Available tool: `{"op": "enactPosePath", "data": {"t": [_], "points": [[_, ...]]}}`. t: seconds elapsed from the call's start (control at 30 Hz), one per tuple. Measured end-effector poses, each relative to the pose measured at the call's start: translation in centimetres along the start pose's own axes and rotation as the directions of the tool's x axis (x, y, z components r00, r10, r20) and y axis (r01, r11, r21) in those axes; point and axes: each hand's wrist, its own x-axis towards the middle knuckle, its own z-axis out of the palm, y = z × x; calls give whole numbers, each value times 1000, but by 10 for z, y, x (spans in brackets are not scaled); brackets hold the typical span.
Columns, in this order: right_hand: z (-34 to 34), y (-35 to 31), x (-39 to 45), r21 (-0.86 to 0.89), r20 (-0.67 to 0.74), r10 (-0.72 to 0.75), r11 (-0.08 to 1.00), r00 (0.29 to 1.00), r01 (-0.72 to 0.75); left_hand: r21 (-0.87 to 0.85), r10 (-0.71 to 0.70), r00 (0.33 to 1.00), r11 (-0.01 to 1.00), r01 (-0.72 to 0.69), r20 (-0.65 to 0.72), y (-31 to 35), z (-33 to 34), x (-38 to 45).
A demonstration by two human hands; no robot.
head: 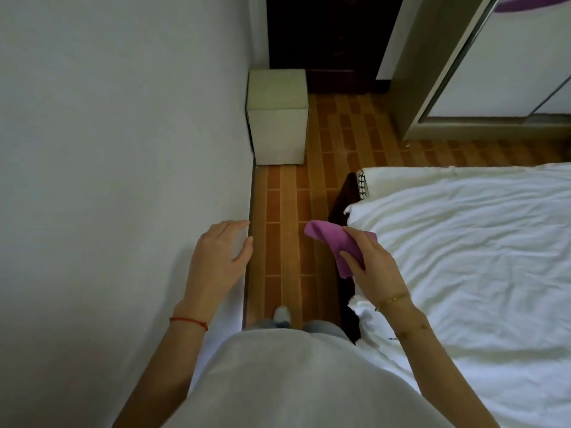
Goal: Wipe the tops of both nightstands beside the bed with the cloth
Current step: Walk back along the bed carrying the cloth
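The right hand [375, 267] grips the purple cloth [336, 245] above the floor [340, 131], beside the bed [463, 242]. The left hand [221, 253] is open, fingers relaxed, near the wall [123, 134].

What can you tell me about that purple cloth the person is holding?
The purple cloth looks like thin, soft fabric, plain in colour and loosely crumpled. The right hand pinches it between thumb and fingers, so one end sticks up to the left and another hangs below the thumb. It is held in the air over the tiled floor, beside the edge of the bed. Only the hand visibly touches it.
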Motion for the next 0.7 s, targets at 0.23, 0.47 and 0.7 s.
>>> {"op": "enactPosePath", "data": {"t": [0.23,0.47,0.7], "points": [[4,1,134,22,-10,83,996,997,-83,-19,54,998,998,-53,27,-17,1,153],[9,32,292,38,-6,91,995,996,-91,-36,55,998,998,-54,28,-32,34,304],[-25,58,495,-18,-15,19,1000,1000,-20,-26,81,996,996,-82,-44,-22,51,495]]}}
